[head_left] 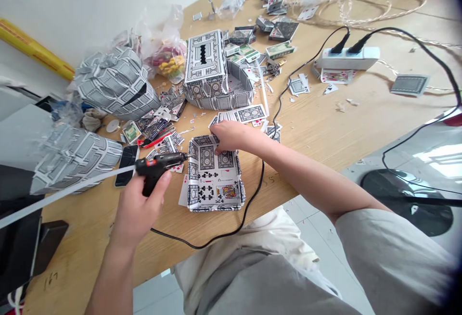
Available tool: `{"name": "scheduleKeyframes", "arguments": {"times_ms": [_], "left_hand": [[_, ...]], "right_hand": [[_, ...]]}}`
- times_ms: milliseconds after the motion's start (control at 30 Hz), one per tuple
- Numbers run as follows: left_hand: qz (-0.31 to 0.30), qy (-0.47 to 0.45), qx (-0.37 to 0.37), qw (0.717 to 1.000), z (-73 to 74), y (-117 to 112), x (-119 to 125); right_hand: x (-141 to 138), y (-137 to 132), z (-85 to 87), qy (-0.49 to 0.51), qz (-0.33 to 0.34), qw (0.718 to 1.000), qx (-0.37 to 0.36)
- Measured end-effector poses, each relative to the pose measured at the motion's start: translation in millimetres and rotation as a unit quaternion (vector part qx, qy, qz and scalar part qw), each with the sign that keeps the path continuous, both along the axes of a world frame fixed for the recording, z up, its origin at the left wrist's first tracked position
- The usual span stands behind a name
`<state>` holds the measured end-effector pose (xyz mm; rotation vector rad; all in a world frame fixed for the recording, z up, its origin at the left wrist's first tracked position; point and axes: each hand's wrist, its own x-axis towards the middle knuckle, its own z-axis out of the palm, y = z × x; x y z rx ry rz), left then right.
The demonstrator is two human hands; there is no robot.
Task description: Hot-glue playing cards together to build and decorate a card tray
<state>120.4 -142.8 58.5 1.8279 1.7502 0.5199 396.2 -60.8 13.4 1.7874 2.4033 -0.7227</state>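
My left hand (pixel 139 204) is closed around the handle of a black hot glue gun (pixel 153 168). A long white glue stick (pixel 83 181) runs out of the back of the gun. The gun's nozzle sits at the upper left corner of an open box made of playing cards (pixel 206 180). Card faces and patterned backs line the box's floor and walls. My right hand (pixel 229 137) reaches across and pinches the box's far wall, with the thumb inside; the other fingertips are partly hidden. A loose card (pixel 183 191) lies under the box's left side.
A larger card box with a lid (pixel 207 60) stands behind. Two card-covered baskets (pixel 111 86) are at left, near a phone (pixel 126 165). Loose cards and scraps lie around. A black cord (pixel 252 202) loops past the box toward a power strip (pixel 348 57).
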Motion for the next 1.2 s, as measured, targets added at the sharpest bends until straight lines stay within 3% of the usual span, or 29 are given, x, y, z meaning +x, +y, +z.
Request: {"name": "scheduleKeyframes", "arguments": {"times_ms": [133,467,567,767,1033,1200], "left_hand": [[-0.102,0.192,0.097,0.971,8.5,17,22],[-0.223,0.388,0.102,0.888,17.6,45,68],[-0.238,0.399,0.096,0.88,18.8,45,75],[-0.223,0.38,0.106,0.892,13.3,45,78],[-0.211,0.367,0.13,0.897,-2.6,43,60],[-0.248,0.326,0.163,0.898,-5.9,43,53]], "right_hand": [[1,1,-3.4,0.004,-0.006,1.0,0.005],[1,5,-12.6,0.019,0.008,0.999,0.027],[2,5,-13.4,0.025,0.009,0.999,0.03],[1,3,-7.6,0.031,0.002,0.999,0.022],[1,1,-1.8,0.019,0.001,1.0,0.019],[1,1,-2.2,0.022,0.006,1.0,0.021]]}}
